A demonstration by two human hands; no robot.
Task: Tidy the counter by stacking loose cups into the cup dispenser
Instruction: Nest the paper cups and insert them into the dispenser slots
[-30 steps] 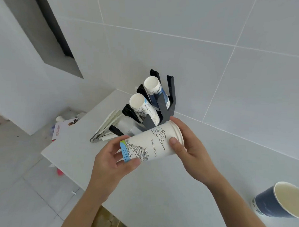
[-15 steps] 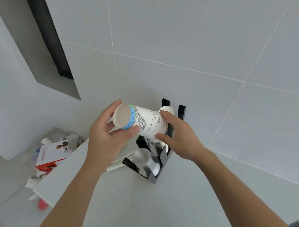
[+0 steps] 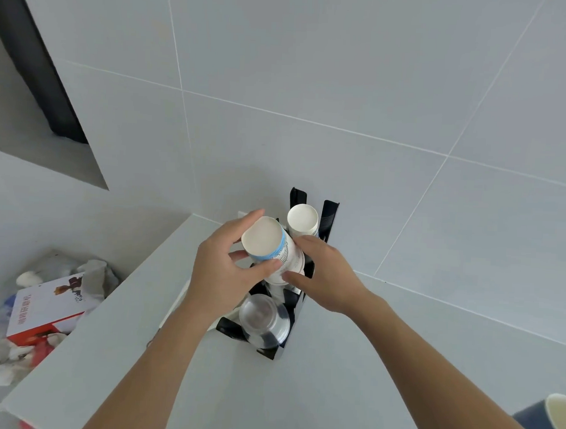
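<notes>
A white paper cup (image 3: 267,243) with a blue band and line drawing is held upside down, base toward me, over the middle slot of the black cup dispenser (image 3: 328,216). My left hand (image 3: 222,273) grips its base end and my right hand (image 3: 324,277) holds its lower side. Its mouth sits over a stack in the middle slot, mostly hidden. The back slot holds a stack of white cups (image 3: 302,220). The front slot holds clear plastic cups (image 3: 262,320).
The dispenser stands on a pale grey counter (image 3: 332,395) against a tiled wall. A dark blue paper cup (image 3: 551,424) lies at the right edge. Left of the counter, below, lies a pile of rubbish with a red and white box (image 3: 44,311).
Both hands turned the cup from sideways to base-up and lowered it onto the middle slot. The view shifted down toward the dispenser, and the blue cup came back into view.
</notes>
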